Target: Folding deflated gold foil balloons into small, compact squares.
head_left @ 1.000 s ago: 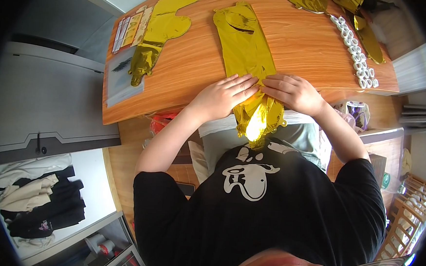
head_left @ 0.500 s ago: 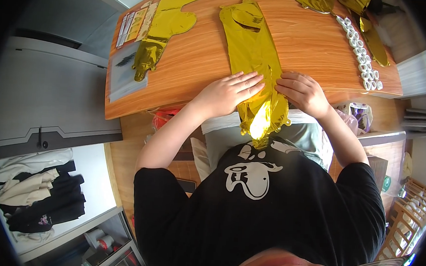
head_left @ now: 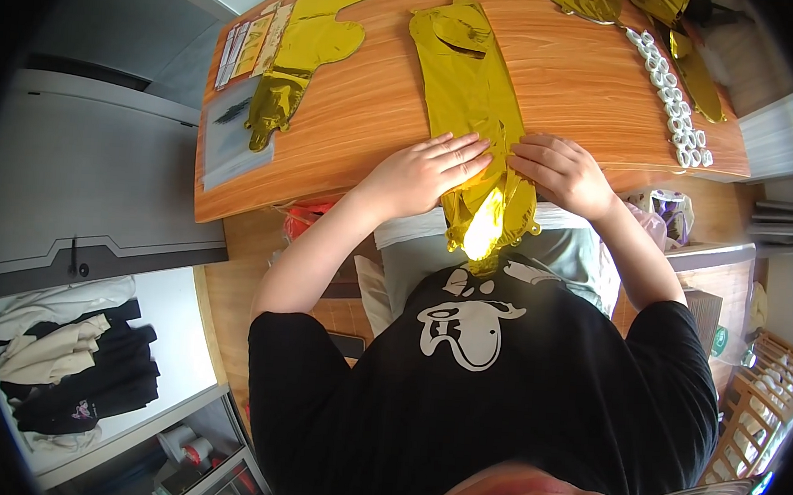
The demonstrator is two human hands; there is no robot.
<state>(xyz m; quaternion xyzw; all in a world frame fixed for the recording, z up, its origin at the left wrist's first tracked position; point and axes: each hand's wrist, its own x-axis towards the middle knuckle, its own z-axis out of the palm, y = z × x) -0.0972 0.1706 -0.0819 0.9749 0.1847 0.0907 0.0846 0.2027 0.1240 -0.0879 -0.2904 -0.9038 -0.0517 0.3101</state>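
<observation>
The gold foil piece [head_left: 469, 93] runs down the middle of the worktop [head_left: 368, 123] and over its near edge. From my remote seat, I see the left hand [head_left: 422, 176] flat on it, fingers stretched, grasping nothing — the right hand [head_left: 572, 176] bends at its side, pinching or not, I cannot tell. White rings [head_left: 666, 97] line the right edge.

Grey door [head_left: 101, 175] left, slatted wooden rack [head_left: 754, 402] right

grips [head_left: 416, 174] 2 | gold foils [head_left: 468, 89] 3+ | white rings [head_left: 669, 95] 12+ | table [head_left: 379, 92] 1
</observation>
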